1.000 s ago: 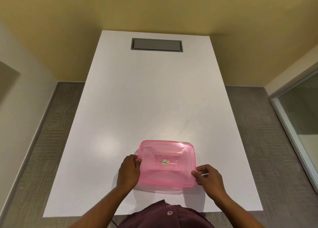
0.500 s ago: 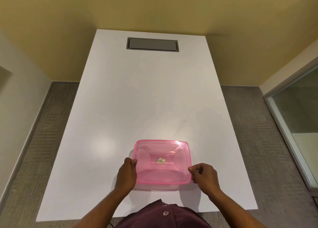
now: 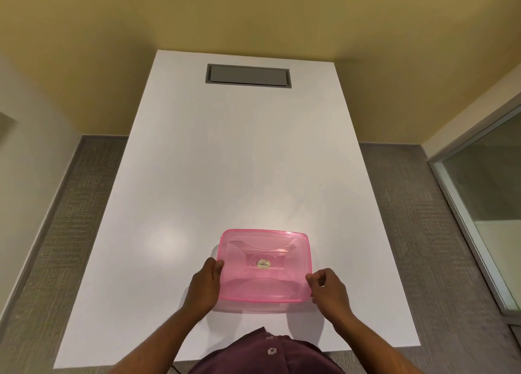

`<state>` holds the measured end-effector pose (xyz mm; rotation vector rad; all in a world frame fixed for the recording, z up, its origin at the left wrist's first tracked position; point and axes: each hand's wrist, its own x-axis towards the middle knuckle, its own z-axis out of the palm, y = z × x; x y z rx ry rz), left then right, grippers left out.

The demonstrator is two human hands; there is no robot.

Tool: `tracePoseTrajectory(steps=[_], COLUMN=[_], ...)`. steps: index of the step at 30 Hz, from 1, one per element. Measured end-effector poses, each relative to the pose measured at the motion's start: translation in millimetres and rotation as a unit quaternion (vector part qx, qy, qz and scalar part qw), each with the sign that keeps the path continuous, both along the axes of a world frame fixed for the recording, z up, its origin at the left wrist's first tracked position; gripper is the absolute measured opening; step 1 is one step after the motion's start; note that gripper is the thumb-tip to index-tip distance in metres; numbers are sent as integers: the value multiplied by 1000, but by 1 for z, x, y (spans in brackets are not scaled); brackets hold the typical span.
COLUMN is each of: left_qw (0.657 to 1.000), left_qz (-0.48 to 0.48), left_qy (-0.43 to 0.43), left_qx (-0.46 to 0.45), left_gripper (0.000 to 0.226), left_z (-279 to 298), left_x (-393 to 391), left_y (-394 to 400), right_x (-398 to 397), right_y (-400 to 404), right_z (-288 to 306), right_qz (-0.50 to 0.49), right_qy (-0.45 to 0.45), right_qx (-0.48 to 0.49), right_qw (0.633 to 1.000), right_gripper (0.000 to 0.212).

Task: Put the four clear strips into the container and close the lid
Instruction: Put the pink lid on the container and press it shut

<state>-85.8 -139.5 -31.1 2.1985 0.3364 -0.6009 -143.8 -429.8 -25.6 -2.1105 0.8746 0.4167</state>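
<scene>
A pink see-through lid (image 3: 265,266) lies on top of a clear container (image 3: 253,308), near the front edge of the white table (image 3: 239,162). Only a thin strip of the container shows under the lid's near edge. My left hand (image 3: 204,284) holds the left side, with the thumb on the lid's rim. At the lid's right edge, my right hand (image 3: 327,289) has its fingertips pinched on the rim. I see no clear strips on the table. Whether any lie under the lid I cannot tell.
A grey recessed hatch (image 3: 248,75) sits in the table's far end. Grey carpet (image 3: 70,232) lies on both sides of the table, and a glass partition (image 3: 485,198) stands at the right. Yellow walls rise behind.
Both hands stay at the lid's two sides. The camera has shifted a little, and the lid now looks level on the container.
</scene>
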Motion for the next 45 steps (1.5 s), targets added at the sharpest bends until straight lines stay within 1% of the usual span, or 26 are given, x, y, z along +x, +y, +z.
tracePoseTrajectory(steps=[3, 8, 13, 14, 16, 18, 20, 23, 26, 30, 37, 40, 45], left_qw=[1000, 999, 998, 999, 999, 1000, 997, 982, 974, 972, 987, 988, 987], left_qz=[-10, -15, -12, -6, 7, 26, 67, 155, 187, 213, 155, 142, 140], left_qy=[7, 22, 33, 31, 19, 3, 3, 30, 11, -13, -51, -58, -83], left_qx=[-10, -33, -43, -44, -36, -16, -23, -100, -125, -100, 7, 15, 16], left_gripper=[40, 40, 42, 42, 38, 42, 47, 42, 35, 34, 45, 47, 47], left_z=[-1, -4, -9, -9, -7, -5, -3, -3, -8, -21, -30, -30, -29], left_x=[4, 10, 17, 20, 27, 37, 48, 66, 73, 70, 65, 65, 65], left_y=[5, 10, 15, 16, 17, 14, 6, -12, -27, -37, -36, -38, -37], right_x=[1, 5, 17, 22, 36, 51, 64, 80, 88, 88, 89, 87, 93], right_y=[0, -3, -9, -10, -10, -7, -3, 5, 18, 27, 25, 22, 20], right_z=[-2, -5, -1, 1, 2, 3, 1, -4, -10, -19, -28, -30, -33], right_qz=[-6, 5, -33, -37, -40, -36, -32, -41, -53, -70, -55, -58, -73], right_qy=[2, -2, 9, 4, -7, -19, -33, -64, -93, -106, -98, -96, -65], right_qx=[28, 29, 84, 81, 68, 49, 28, 12, -6, -37, -52, -54, -34], right_qw=[1000, 1000, 996, 996, 997, 998, 999, 997, 994, 991, 992, 992, 995], right_gripper=[21, 18, 12, 13, 26, 40, 46, 45, 42, 41, 42, 42, 40])
